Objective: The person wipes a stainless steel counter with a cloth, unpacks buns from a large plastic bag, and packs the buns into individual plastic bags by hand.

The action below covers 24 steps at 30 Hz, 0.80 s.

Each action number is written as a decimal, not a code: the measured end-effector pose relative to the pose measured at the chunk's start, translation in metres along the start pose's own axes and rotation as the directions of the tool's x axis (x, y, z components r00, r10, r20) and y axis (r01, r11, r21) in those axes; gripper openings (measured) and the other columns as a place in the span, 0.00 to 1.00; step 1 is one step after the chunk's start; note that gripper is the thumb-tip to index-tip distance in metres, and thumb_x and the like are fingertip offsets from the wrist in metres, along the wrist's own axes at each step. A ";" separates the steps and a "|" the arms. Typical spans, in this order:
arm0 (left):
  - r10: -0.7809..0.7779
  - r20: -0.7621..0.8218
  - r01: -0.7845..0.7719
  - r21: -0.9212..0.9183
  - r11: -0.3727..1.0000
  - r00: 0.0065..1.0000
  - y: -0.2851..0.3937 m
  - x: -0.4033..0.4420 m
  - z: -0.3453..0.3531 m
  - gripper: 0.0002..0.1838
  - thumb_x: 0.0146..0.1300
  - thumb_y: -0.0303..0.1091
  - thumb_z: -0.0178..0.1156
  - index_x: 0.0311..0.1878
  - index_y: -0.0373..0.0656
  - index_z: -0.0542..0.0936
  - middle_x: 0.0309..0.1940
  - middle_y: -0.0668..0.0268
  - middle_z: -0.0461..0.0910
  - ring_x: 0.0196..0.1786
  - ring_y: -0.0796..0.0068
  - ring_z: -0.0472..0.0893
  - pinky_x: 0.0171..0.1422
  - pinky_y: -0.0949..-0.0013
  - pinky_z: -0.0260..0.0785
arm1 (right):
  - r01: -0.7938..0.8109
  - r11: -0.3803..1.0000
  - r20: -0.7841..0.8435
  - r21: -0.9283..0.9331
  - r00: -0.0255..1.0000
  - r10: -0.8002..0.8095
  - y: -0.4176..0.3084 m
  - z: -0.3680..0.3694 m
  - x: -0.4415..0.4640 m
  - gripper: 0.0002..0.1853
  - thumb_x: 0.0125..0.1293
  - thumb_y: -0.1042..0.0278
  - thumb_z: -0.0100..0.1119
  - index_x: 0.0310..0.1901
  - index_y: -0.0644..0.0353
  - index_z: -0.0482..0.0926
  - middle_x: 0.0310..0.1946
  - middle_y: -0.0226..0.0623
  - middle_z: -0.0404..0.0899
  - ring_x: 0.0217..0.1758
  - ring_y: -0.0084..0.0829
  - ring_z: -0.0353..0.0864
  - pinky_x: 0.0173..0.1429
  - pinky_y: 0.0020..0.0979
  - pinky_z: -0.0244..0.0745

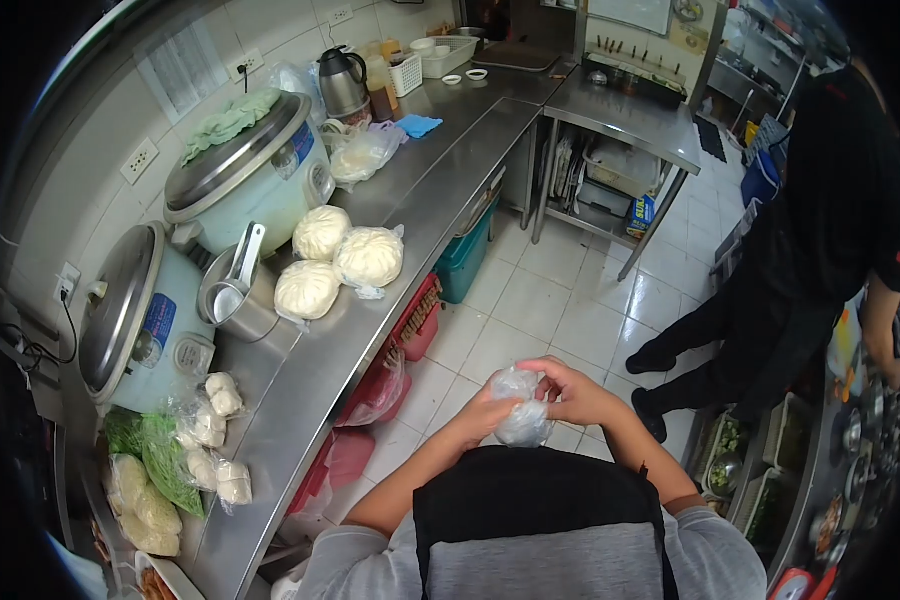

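Observation:
In front of my apron, a crumpled clear plastic bag point(523, 430) is held between both hands. My left hand point(484, 414) grips its left side with the fingers closed. My right hand point(576, 393) pinches it from the right, fingers bent over the top. Whitish content seems to show through the plastic, but I cannot make out what it is. On the steel counter to the left sit three round, cream-coloured bundles point(369, 257) wrapped in clear plastic. Smaller bagged white pieces point(208, 425) lie nearer on the same counter.
Two large rice cookers point(255, 165) stand against the wall, beside a metal pot point(242, 305) with utensils. Bagged greens point(166, 460) lie nearer. Red bins point(335, 465) are under the counter point(420, 190). At the right, a co-worker in black point(805, 220) stands by another counter.

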<state>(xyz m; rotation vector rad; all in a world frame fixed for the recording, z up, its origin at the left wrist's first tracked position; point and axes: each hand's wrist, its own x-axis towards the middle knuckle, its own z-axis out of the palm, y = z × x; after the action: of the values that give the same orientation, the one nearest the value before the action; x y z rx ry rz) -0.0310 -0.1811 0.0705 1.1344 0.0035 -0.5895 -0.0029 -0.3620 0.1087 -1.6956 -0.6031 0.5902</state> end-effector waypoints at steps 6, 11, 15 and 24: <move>-0.065 0.048 0.061 0.076 0.995 0.997 0.005 0.047 -0.011 0.25 0.54 0.34 0.49 0.55 0.42 0.57 0.45 0.61 0.65 0.48 0.72 0.67 0.50 0.71 0.61 | -0.043 0.992 -0.089 0.122 0.995 0.054 0.030 -0.021 0.018 0.20 0.45 0.82 0.54 0.44 0.57 0.69 0.28 0.24 0.67 0.27 0.15 0.65 0.32 0.16 0.64; -0.076 0.194 0.078 -0.001 0.997 0.978 0.017 0.105 -0.037 0.25 0.57 0.41 0.47 0.56 0.44 0.56 0.47 0.62 0.65 0.49 0.71 0.67 0.50 0.69 0.61 | -0.075 0.982 -0.206 0.171 0.972 0.110 0.042 -0.059 0.052 0.12 0.47 0.81 0.52 0.36 0.60 0.70 0.28 0.25 0.69 0.30 0.15 0.68 0.34 0.18 0.66; -0.155 0.094 0.152 0.046 0.987 0.983 0.064 0.153 -0.055 0.23 0.59 0.43 0.44 0.56 0.47 0.57 0.47 0.63 0.65 0.47 0.70 0.68 0.46 0.66 0.63 | -0.028 0.999 -0.412 -0.040 0.911 0.009 0.038 -0.096 0.089 0.11 0.46 0.80 0.52 0.34 0.60 0.70 0.26 0.26 0.70 0.31 0.17 0.68 0.35 0.21 0.67; -0.192 0.159 0.185 0.059 0.981 0.968 0.128 0.263 -0.104 0.19 0.58 0.42 0.48 0.50 0.45 0.63 0.36 0.63 0.72 0.34 0.72 0.73 0.35 0.74 0.65 | -0.048 0.996 -0.591 0.082 0.802 0.087 0.037 -0.146 0.143 0.10 0.44 0.80 0.52 0.31 0.60 0.68 0.23 0.26 0.67 0.26 0.18 0.65 0.32 0.20 0.63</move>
<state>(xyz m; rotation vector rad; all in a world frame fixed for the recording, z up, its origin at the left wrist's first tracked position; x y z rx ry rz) 0.2789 -0.1716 0.0564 1.1318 -0.0439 -0.8557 0.2035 -0.3772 0.0909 -1.7259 -0.0654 0.0943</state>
